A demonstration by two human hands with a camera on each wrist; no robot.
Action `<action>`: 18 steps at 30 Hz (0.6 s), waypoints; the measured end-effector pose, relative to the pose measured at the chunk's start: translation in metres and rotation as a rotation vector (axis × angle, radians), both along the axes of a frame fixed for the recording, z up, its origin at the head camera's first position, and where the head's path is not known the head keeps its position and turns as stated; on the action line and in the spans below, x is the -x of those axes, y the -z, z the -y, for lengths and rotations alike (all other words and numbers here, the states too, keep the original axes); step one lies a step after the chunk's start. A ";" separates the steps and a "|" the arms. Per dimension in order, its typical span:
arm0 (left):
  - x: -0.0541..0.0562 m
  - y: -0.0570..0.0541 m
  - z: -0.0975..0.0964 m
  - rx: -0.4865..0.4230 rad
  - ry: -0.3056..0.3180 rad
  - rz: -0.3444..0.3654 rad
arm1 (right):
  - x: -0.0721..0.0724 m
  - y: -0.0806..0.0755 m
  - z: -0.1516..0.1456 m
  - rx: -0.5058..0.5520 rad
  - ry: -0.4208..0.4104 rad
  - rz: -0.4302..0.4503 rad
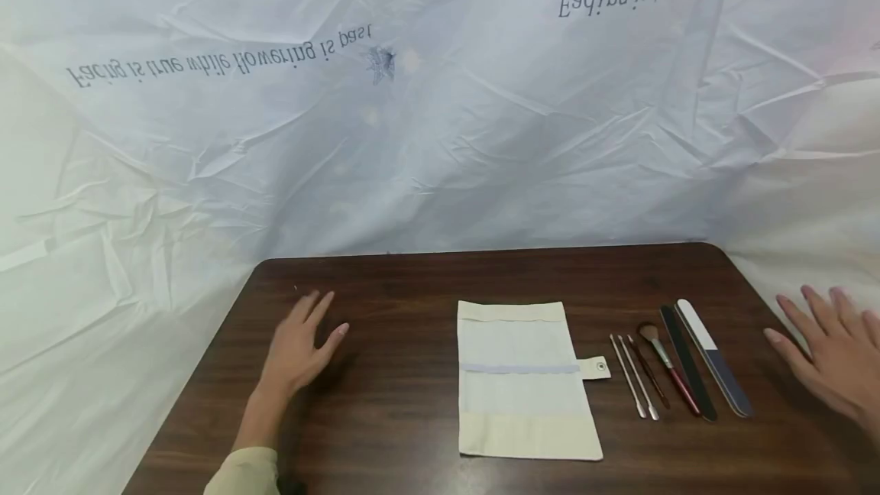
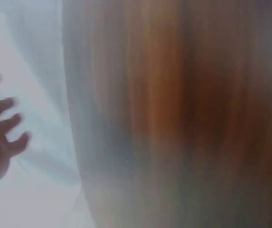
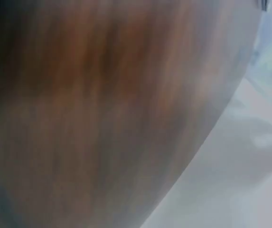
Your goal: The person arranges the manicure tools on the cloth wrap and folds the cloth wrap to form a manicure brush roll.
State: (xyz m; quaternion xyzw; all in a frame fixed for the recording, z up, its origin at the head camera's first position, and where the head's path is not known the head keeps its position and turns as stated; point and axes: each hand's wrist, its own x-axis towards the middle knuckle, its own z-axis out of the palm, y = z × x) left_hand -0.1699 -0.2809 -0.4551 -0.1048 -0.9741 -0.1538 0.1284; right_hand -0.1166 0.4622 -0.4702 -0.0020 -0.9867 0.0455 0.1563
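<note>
My left hand [image 1: 292,350] hovers by the left side of the table with its fingers spread, holding nothing; the left wrist view shows its fingers loosely bent. At the right edge, my right hand [image 1: 835,350] is spread and holds nothing. Between them lies an unfolded cream-and-white fabric roll pouch [image 1: 522,392] with a snap tab [image 1: 595,367]. Nearest the right hand, a row of tools lies on the wood: two thin metal cuticle pushers [image 1: 629,380], a slim dark-brown stick tool [image 1: 649,374], a red-handled brush [image 1: 670,369], a black nail file [image 1: 689,365] and a white-and-blue nail file [image 1: 713,357].
The dark brown wooden table [image 1: 385,403] has rounded far corners. Creased white sheeting [image 1: 440,113] with printed lettering hangs behind it and down both sides. Both wrist views show the tabletop blurred, with pale sheeting past its edge.
</note>
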 end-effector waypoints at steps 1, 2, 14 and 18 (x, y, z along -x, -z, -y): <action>-0.002 0.000 -0.006 -0.052 0.006 0.026 | 0.001 -0.001 0.002 0.022 -0.010 0.007; -0.003 0.000 -0.013 -0.105 0.013 0.051 | 0.003 -0.001 0.004 0.047 -0.018 0.024; -0.003 0.003 -0.110 -0.533 0.145 0.293 | 0.014 -0.016 0.029 0.236 -0.020 0.230; -0.005 0.003 -0.131 -0.543 0.191 0.328 | 0.020 -0.015 0.039 0.248 -0.045 0.240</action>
